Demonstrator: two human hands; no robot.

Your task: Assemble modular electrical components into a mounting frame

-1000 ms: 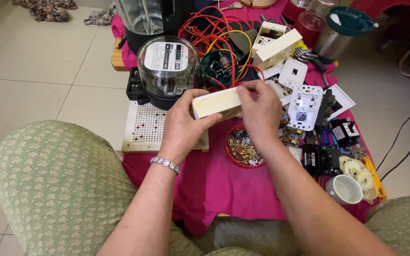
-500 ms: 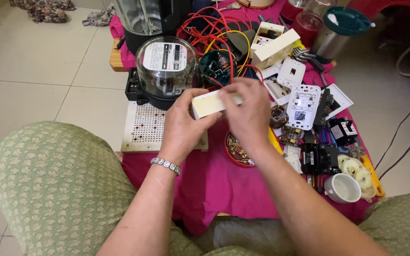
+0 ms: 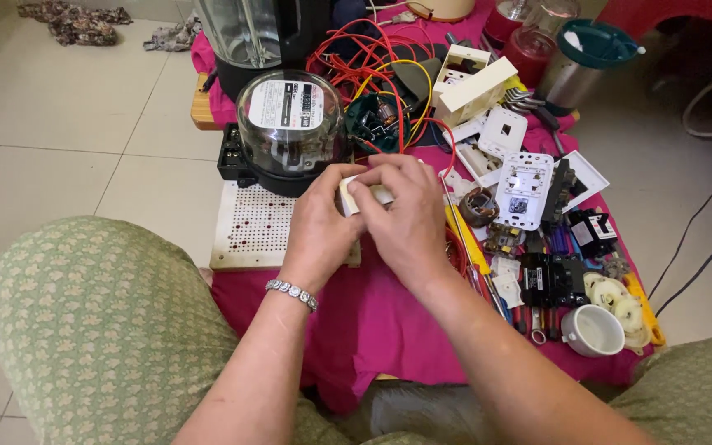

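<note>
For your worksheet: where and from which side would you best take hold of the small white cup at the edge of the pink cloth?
Grip the white cup by its rim, coming from above: it stands upright, mouth open. A stub handle shows on its left, but screwdrivers crowd that side.

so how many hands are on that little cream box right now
2. The left hand grips the cream box from its left side, and the right hand covers it from the right and top. Most of the box is hidden under the fingers.

Cream box (image 3: 366, 194) mostly hidden under both hands, only corner showing. Blender jar (image 3: 245, 29) at 11 o'clock cut by top edge. Small parts in round dish (image 3: 478, 206) too small to tell.
</note>
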